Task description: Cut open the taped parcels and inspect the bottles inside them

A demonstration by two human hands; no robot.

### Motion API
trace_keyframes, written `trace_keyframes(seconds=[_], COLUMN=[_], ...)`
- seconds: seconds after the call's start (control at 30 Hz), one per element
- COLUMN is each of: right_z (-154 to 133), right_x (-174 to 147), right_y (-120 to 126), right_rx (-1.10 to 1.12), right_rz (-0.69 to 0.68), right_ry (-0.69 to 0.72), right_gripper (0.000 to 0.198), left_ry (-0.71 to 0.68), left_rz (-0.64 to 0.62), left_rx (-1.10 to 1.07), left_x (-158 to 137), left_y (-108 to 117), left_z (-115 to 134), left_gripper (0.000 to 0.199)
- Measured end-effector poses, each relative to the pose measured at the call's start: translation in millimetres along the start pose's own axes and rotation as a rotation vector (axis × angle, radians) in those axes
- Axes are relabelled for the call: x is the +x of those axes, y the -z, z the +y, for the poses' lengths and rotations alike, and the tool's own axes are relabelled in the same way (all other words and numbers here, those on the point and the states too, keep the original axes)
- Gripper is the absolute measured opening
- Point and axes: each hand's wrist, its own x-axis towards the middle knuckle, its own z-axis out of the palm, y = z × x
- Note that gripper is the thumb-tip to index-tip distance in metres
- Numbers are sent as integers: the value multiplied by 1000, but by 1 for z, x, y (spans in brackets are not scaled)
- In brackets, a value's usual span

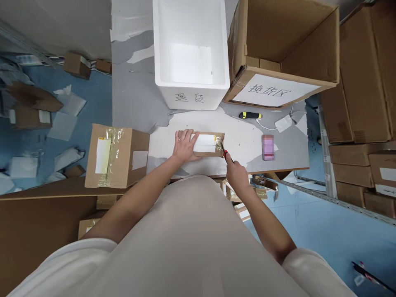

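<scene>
Hands apart: left (185,145) flat on labelled parcel (206,144), right (236,172) gripping red cutter (225,154); foam box (192,53) reads "退货".

A small, flat brown cardboard parcel (206,144) lies lengthwise on the white tabletop, just in front of the white foam box. A white label covers much of its top face, and shiny clear tape with a bit of yellow wraps its right end. Its left end is covered by a hand pressing down. A small red-handled cutter (225,154) touches the parcel's taped right end, its tip angled up and leftward into the tape.
</scene>
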Motion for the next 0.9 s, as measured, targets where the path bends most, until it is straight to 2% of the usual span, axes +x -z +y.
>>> trace_keyframes(seconds=[0.3,0.4,0.5,0.6,0.7,0.8,0.9], right_z=[9,11,26,49,59,37,-1], right_x=[11,-4,-32,-51,-45,-11,26], right_y=[13,3,-8,-9,-10,-15,-20], right_rx=[35,-7,28,225,578,988,1135], right_rz=[-78,-79,2,126,256,266,202], right_ry=[84,79,63,44,-42,-55,49], right_gripper=[54,55,52,49,55,58,43], left_ry=[-16,-17,-30,4,197,434,461], left_rz=[-40,-39,-28,-18,62,123,100], left_rx=[69,67,65,58,51,27,-44], left_x=[-1,-1,-2,-4,-6,-11,-25], left_y=[1,2,2,2,2,4,2], left_z=[3,2,1,4,12,19,19], left_gripper=[105,107,109,109,108,112,96])
